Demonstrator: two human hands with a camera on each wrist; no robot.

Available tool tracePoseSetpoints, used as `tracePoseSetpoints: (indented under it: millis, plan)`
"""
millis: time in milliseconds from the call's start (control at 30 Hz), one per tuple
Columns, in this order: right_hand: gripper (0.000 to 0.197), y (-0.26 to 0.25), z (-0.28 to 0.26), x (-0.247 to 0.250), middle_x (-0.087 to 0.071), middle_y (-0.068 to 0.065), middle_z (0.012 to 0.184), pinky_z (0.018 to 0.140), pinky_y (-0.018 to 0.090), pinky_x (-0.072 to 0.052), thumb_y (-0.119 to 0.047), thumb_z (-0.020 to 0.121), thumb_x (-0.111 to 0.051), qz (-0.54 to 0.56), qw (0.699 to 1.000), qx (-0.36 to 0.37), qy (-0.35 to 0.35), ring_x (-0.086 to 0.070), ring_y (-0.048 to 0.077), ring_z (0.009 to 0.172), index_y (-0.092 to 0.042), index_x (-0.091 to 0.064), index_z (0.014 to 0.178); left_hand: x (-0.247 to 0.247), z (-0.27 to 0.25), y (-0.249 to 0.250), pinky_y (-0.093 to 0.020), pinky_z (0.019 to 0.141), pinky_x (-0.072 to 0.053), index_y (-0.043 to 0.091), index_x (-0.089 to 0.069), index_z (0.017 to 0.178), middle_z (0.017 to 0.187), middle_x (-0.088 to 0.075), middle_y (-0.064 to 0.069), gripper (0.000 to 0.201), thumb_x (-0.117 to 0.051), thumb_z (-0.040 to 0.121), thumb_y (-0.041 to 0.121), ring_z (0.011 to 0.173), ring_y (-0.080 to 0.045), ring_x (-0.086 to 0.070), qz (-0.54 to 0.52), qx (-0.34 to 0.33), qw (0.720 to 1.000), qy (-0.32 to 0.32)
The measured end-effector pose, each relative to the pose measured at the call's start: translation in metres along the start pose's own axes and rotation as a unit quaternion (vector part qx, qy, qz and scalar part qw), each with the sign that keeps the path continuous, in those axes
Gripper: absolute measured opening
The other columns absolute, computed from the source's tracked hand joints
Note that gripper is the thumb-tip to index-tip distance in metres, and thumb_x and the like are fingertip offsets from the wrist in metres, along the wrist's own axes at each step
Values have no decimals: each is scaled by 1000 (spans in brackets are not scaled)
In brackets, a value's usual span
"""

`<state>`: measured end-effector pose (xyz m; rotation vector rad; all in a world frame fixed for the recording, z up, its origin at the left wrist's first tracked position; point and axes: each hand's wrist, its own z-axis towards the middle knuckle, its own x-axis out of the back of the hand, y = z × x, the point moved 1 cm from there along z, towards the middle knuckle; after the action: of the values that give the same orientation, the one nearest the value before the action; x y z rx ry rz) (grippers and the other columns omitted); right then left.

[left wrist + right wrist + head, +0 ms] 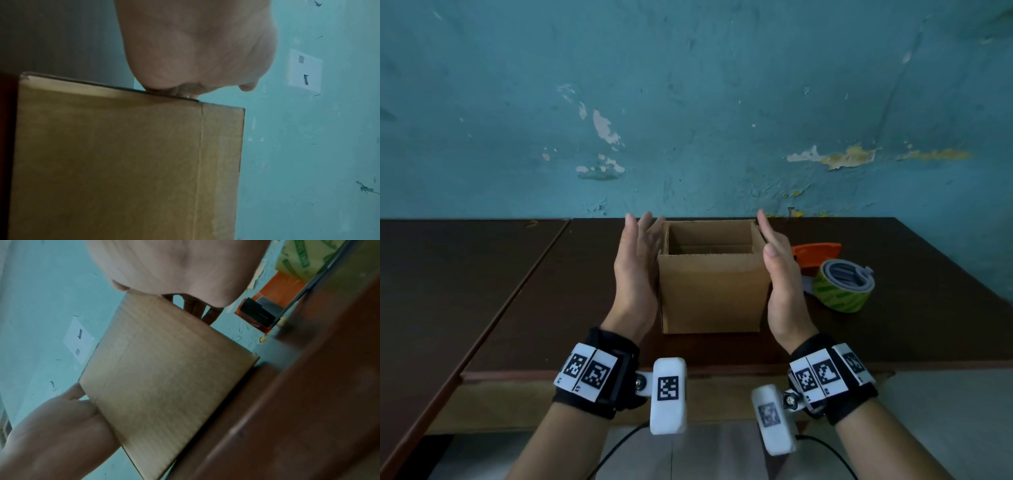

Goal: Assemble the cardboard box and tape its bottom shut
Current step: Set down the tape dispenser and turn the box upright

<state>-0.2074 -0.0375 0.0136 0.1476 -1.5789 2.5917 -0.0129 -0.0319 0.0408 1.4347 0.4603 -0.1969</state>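
A brown cardboard box (710, 294) stands squared up on the dark wooden table (517, 291), its top open toward me. My left hand (637, 263) lies flat beside the box's left wall with straight fingers. On the other side, my right hand (780, 270) is flat against the right wall, thumb up. The left wrist view shows the box (123, 162) under my left hand (195, 48). In the right wrist view the box (164, 378) sits between my right hand (174, 267) above and my left hand (55, 426) below.
An orange tape dispenser (816, 253) with a green-printed tape roll (842, 286) lies on the table just right of the box; the tape dispenser (273, 293) shows past my right palm. A teal wall (688, 102) stands behind. The table's front edge (688, 373) is near my wrists.
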Motion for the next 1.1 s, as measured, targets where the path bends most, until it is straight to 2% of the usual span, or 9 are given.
tracePoseSetpoints:
  millis: [67, 267, 367, 467, 600, 767, 967, 1033, 1100]
  plan:
    - [64, 1, 1, 0, -43, -22, 149, 107, 2, -26, -53, 101, -29, 14, 1000, 4, 15, -35, -17, 138, -28, -32, 160, 1, 0, -1, -49, 123, -33, 22, -43, 157, 154, -54, 0, 78, -37, 95, 69, 142, -17, -50, 11, -4, 1000, -6]
    - [79, -5, 0, -2, -50, -6, 155, 124, 52, -26, -70, 94, -33, 87, 993, -28, 69, -43, 13, 146, -24, -37, 159, 6, 1, 0, -50, 124, -31, 22, -52, 151, 147, -61, 3, 83, -39, 87, 73, 140, -16, -53, 4, -8, 1000, 8]
    - [61, -2, 1, -5, -49, -11, 155, 123, 34, -32, -59, 101, -30, 142, 986, -66, 50, -46, -1, 142, -31, -40, 155, 0, -4, -3, -43, 108, -50, 17, -62, 139, 131, -73, -2, 71, -36, 99, 69, 123, -18, -67, 9, 4, 1000, -9]
    - [41, -7, -3, -13, -44, -33, 120, 83, -9, -34, -35, 113, -19, 172, 980, -89, 54, -46, -42, 91, -27, -33, 150, -9, -11, -11, -29, 71, -62, 21, -74, 112, 104, -81, -5, 55, -33, 106, 58, 99, -20, -77, 20, 33, 999, -38]
    - [49, -19, -7, -21, -39, -36, 103, 69, -11, -33, -29, 112, -15, 190, 972, -111, 87, -44, -43, 73, -10, -24, 156, -10, -10, -13, -29, 67, -62, 22, -75, 110, 105, -81, -7, 57, -32, 105, 59, 94, -20, -78, 8, 38, 999, -38]
    - [42, -23, -5, -21, -45, -32, 100, 65, -10, -36, -28, 112, -19, 212, 964, -119, 109, -48, -39, 69, -17, -29, 152, -1, -6, -16, -31, 73, -62, 19, -69, 126, 113, -80, -8, 69, -23, 104, 66, 102, -21, -77, -7, 47, 998, -40]
    - [43, 0, -6, -19, -77, -13, 109, 87, 11, -52, -39, 111, -22, 226, 955, -167, 94, -68, -10, 101, -23, -57, 130, 3, -5, -26, -36, 77, -56, 15, -73, 123, 101, -82, -6, 83, -21, 100, 75, 90, -17, -79, 32, 108, 994, -8]
    - [53, 0, -8, -20, -60, 1, 144, 116, 27, -39, -44, 110, -25, 217, 953, -186, 101, -54, 9, 135, -16, -46, 149, 0, -8, -26, -34, 71, -56, 16, -73, 120, 91, -82, -3, 81, -19, 100, 73, 81, -13, -79, 38, 112, 993, -9]
    - [50, 0, -7, -20, -53, 1, 149, 121, 30, -28, -43, 110, -25, 215, 952, -192, 107, -43, 14, 144, -19, -44, 149, 0, -8, -26, -33, 70, -55, 18, -74, 114, 89, -82, -3, 80, -18, 101, 72, 77, -12, -79, 42, 113, 993, -7]
